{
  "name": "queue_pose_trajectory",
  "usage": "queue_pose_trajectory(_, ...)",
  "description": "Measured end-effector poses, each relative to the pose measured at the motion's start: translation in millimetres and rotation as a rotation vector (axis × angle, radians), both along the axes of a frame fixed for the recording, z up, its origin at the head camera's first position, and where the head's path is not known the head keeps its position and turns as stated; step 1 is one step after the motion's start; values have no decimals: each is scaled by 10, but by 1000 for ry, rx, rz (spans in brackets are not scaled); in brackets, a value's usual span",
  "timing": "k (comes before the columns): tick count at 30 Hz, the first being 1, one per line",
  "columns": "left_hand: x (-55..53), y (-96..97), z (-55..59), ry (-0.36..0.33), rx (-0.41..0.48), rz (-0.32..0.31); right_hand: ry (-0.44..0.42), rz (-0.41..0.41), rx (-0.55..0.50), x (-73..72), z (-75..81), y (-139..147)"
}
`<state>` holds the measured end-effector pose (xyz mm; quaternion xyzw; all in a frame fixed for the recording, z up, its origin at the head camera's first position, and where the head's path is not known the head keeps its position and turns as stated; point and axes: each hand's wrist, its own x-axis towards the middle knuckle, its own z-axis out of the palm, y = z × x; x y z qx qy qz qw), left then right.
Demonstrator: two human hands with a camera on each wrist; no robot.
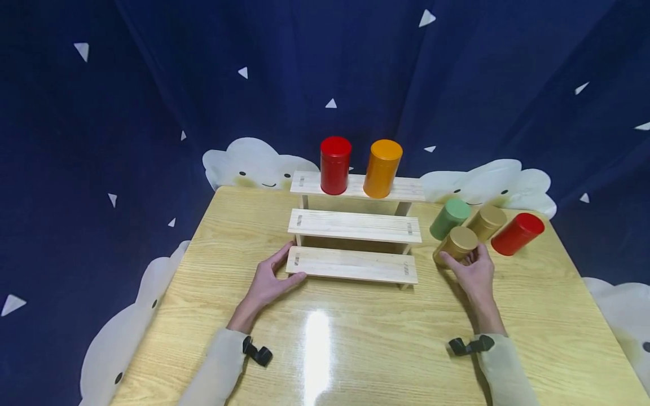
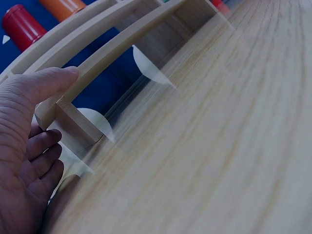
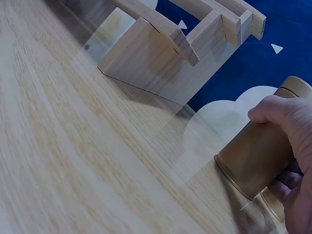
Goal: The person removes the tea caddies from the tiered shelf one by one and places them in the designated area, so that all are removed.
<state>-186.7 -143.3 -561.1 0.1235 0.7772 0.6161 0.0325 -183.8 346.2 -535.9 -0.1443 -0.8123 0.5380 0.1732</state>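
Note:
In the head view my left hand (image 1: 267,280) holds the left end of the lowest step of a three-tier wooden shelf (image 1: 355,225). Its thumb lies at the step's front edge; the left wrist view shows the other fingers (image 2: 46,158) curled beside the end. My right hand (image 1: 476,274) grips a gold canister (image 1: 459,243) between thumb and fingers, right of the shelf. Seen from the right wrist, that canister (image 3: 256,156) has its base at or just above the tabletop; I cannot tell which. A red canister (image 1: 335,166) and an orange canister (image 1: 383,169) stand on the top tier.
Behind the held canister are a green canister (image 1: 449,218), a second gold canister (image 1: 486,222) and another red canister (image 1: 518,233). They stand close together on the wooden table (image 1: 386,338). A dark blue curtain (image 1: 284,34) with white triangles and clouds hangs behind.

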Motion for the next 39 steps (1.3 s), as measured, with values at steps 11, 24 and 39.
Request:
queue_pose_trajectory(11, 11, 10, 8, 4, -6, 6, -13, 10, -10, 18, 10, -2)
queue_pose_trajectory(24, 11, 8, 18, 12, -7, 10, 0, -1, -50, 22, 60, -17)
queue_pose_trajectory(39, 9, 5, 13, 13, 0, 1, 86, -1, -57, 28, 235, 0)
